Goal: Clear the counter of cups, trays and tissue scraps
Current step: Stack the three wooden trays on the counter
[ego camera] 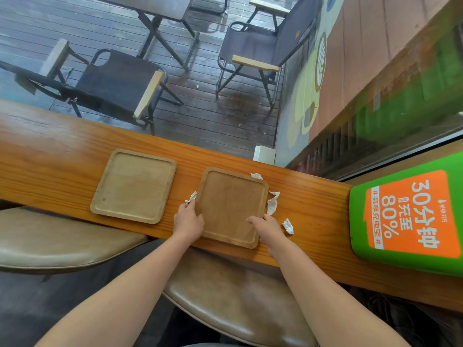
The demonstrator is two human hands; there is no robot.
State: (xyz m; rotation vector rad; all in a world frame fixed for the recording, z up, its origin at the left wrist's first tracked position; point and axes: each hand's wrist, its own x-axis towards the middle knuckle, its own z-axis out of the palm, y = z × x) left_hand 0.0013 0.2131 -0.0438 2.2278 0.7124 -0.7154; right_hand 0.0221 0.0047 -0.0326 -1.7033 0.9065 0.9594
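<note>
Square dark wooden tray point(230, 206) with rounded corners lies on the glossy counter point(313, 196), our left hand point(189, 220) and right hand point(269, 227) gripping its side rims among crumpled white tissue scraps point(271, 205).

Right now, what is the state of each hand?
Left hand: grips the darker tray by its left edge.
Right hand: grips the same tray by its right edge.

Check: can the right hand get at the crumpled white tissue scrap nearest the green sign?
Probably yes: the tissue scrap lies beside the right hand, nothing between, once it releases the darker wooden tray.
</note>
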